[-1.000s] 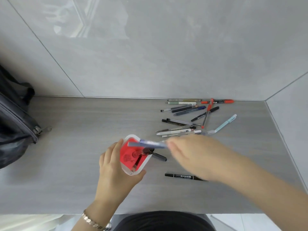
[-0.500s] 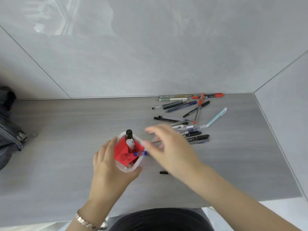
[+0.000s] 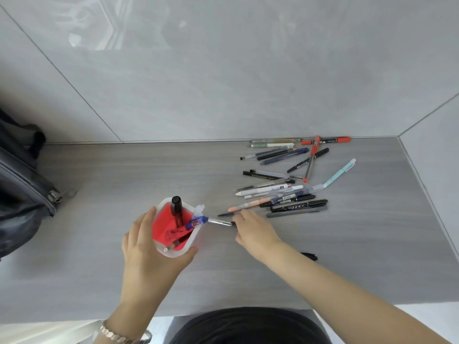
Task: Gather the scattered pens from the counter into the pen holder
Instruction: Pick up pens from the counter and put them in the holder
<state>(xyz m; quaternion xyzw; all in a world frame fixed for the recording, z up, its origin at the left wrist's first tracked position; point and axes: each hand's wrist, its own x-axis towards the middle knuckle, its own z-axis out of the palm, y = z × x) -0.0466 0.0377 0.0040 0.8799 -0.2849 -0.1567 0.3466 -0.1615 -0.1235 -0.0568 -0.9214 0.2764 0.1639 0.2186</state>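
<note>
A translucent pen holder [image 3: 190,240] with a red inside stands at the counter's middle. It holds a black marker [image 3: 176,207], a blue pen [image 3: 196,222] and a clear-capped pen [image 3: 199,209]. My left hand [image 3: 146,249] wraps around the holder from the near side. Just right of it, my right hand [image 3: 255,230] pinches the far end of a silver pen [image 3: 219,221] that lies on the counter, pointing at the holder. Several scattered pens [image 3: 285,194] lie beyond my right hand, with a peach pen [image 3: 246,206] nearest to it. A black pen [image 3: 310,256] shows partly behind my right forearm.
A dark zipped bag [image 3: 22,192] sits at the counter's left end. Red markers [image 3: 325,140] and a light blue pen [image 3: 340,173] lie near the back wall and right corner. The counter's front edge [image 3: 74,316] runs just before my body.
The blue pen left my right hand and now stands in the holder. My right hand has moved right and down onto the silver pen. My left hand stays on the holder.
</note>
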